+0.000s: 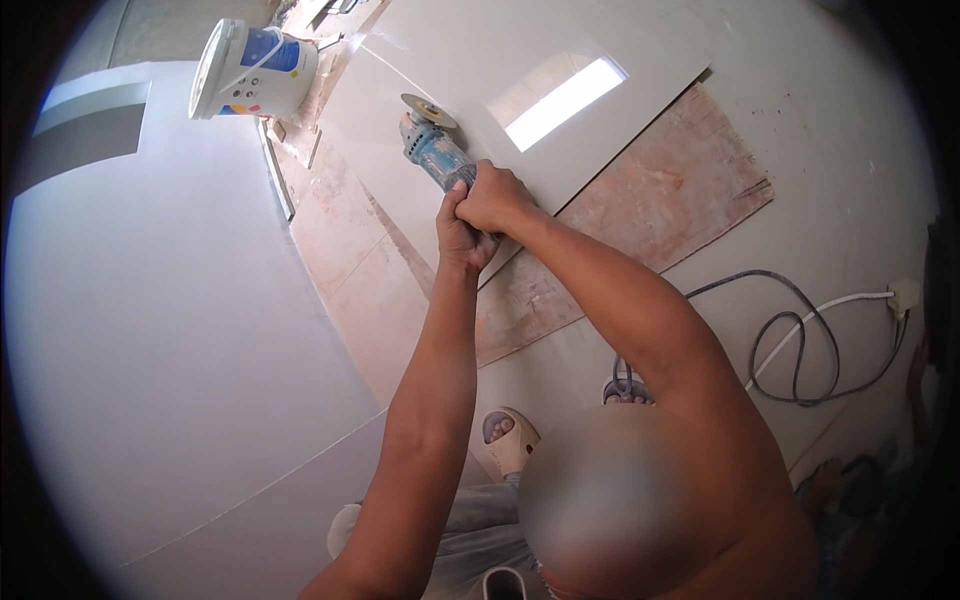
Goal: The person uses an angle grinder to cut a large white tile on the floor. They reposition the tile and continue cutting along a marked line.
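Note:
An angle grinder (437, 157) with a worn blue-green body is held out in front of me in both hands. My right hand (495, 197) wraps round its body from above. Lower on the grip, my left hand (464, 235) closes round it, touching the right. The grinder's thin round disc (430, 110) is at the far end, above a large glossy pale tile (440, 70). Whether the disc touches the tile or spins, I cannot tell. Beneath the tile's near right edge, a stained reddish wooden board (665, 185) sticks out.
A white bucket (283, 75) with a handle stands at the far left, beside a pale wall (170, 290). To the right, a dark cord (835, 360) loops on the floor near a white cable (840, 299) and a socket block (903, 297). My sandalled foot (508, 440) is close to the board.

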`<state>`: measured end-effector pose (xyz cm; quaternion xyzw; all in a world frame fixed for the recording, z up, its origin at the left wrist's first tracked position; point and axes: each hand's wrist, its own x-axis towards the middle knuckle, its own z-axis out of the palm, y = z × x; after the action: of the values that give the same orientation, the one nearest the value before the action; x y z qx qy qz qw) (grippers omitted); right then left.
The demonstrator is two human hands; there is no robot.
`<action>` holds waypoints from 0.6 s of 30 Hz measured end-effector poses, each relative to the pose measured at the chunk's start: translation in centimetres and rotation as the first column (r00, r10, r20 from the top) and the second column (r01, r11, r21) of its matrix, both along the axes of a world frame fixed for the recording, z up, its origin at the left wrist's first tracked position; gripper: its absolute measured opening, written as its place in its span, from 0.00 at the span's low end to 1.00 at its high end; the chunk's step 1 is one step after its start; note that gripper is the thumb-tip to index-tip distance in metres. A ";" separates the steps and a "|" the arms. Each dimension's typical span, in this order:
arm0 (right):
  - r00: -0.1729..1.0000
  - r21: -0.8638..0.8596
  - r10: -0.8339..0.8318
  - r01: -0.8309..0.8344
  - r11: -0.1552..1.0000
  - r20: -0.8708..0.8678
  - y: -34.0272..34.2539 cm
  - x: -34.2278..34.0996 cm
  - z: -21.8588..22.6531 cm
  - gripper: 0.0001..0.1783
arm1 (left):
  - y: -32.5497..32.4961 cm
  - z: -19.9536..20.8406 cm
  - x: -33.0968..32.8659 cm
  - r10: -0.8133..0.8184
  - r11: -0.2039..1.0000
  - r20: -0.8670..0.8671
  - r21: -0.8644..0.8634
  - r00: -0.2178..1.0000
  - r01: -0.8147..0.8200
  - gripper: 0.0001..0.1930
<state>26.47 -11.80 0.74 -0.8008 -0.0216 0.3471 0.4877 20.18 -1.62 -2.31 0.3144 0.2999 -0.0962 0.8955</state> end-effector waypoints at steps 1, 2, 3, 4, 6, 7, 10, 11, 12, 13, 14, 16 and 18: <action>1.000 -0.006 0.001 -0.001 1.000 0.017 0.1 0.0 -0.1 0.31 | 0.1 -0.1 0.1 -0.012 1.000 0.015 -0.019 1.000 0.012 0.27; 0.999 -0.012 0.003 -0.003 1.000 0.034 0.1 0.0 -0.1 0.32 | 0.1 -0.1 0.1 -0.021 0.999 0.029 -0.037 0.999 0.023 0.27; 1.000 -0.012 0.006 -0.005 1.000 0.025 0.1 0.0 -0.1 0.31 | 0.1 -0.2 0.0 -0.017 0.999 0.022 -0.028 1.000 0.018 0.27; 1.000 -0.012 0.009 -0.008 1.000 0.016 0.0 0.0 -0.1 0.31 | 0.1 -0.2 0.0 -0.013 1.000 0.015 -0.019 1.000 0.014 0.27; 1.000 -0.016 0.009 -0.009 1.000 0.008 0.0 0.1 -0.2 0.31 | 0.0 -0.2 0.1 -0.008 1.000 0.003 -0.004 1.000 0.008 0.27; 1.000 -0.021 0.008 -0.008 1.000 0.009 0.0 0.1 -0.3 0.32 | 0.0 -0.2 0.1 -0.006 1.000 -0.002 0.002 1.000 0.006 0.27; 0.999 -0.031 0.034 -0.034 0.999 0.003 0.0 0.3 0.0 0.33 | -0.1 0.1 0.2 -0.013 1.000 0.002 -0.013 1.000 0.013 0.27; 0.999 -0.035 0.048 -0.048 0.998 -0.003 0.0 0.4 -0.1 0.33 | -0.1 0.1 0.2 -0.017 1.000 0.004 -0.024 1.000 0.017 0.27; 0.999 -0.040 0.050 -0.050 0.998 -0.006 0.0 0.4 -0.1 0.33 | -0.1 0.1 0.2 -0.017 1.000 0.004 -0.024 1.000 0.017 0.27; 0.999 -0.046 0.052 -0.053 0.998 -0.008 0.0 0.4 0.0 0.33 | -0.1 0.2 0.2 -0.017 1.000 0.003 -0.024 1.000 0.017 0.27; 0.998 -0.052 0.054 -0.054 0.997 -0.010 0.0 0.4 -0.1 0.33 | -0.1 0.1 0.2 -0.018 1.000 0.004 -0.024 1.000 0.018 0.27; 1.000 -0.029 0.025 -0.025 0.999 0.007 0.0 0.3 -0.3 0.32 | 0.0 -0.1 0.3 -0.016 1.000 0.008 -0.022 1.000 0.016 0.27; 1.000 -0.016 0.005 -0.005 1.000 0.014 0.0 0.3 -0.5 0.32 | -0.1 -0.1 0.3 -0.019 1.000 0.007 -0.016 1.000 0.019 0.27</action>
<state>26.76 -11.82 0.22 -0.8069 -0.0242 0.3429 0.4804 20.52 -1.75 -2.39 0.3102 0.2931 -0.1059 0.8981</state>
